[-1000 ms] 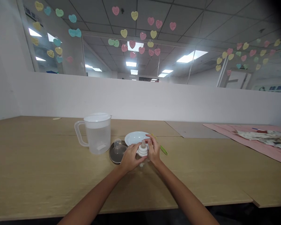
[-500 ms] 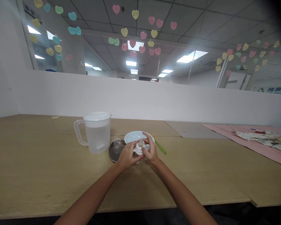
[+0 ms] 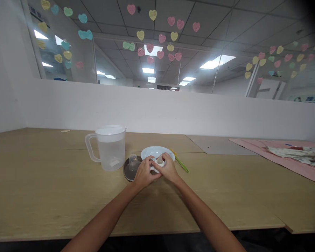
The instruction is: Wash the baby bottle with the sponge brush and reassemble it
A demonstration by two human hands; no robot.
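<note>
Both hands meet over a small baby bottle (image 3: 158, 163) with a white collar and a clear teat, held just above the wooden table (image 3: 68, 189). My left hand (image 3: 144, 174) wraps its fingers round the bottle from the left. My right hand (image 3: 168, 168) is closed on the white collar from the right. The bottle's body is mostly hidden behind the fingers. A white plate (image 3: 154, 152) lies right behind the hands, and a dark round metal lid (image 3: 128, 169) with a clear cap (image 3: 132, 160) on it sits to the left.
A clear plastic jug (image 3: 109, 147) of water stands left of the plate. A green-handled utensil (image 3: 181, 163) lies to the right of the plate. A pink cloth (image 3: 283, 155) with packets on it covers the far right. A white partition wall runs behind the table.
Both hands with the bottle have lowered toward the table and moved slightly away from me. My right hand's fingers have shifted round the white collar.
</note>
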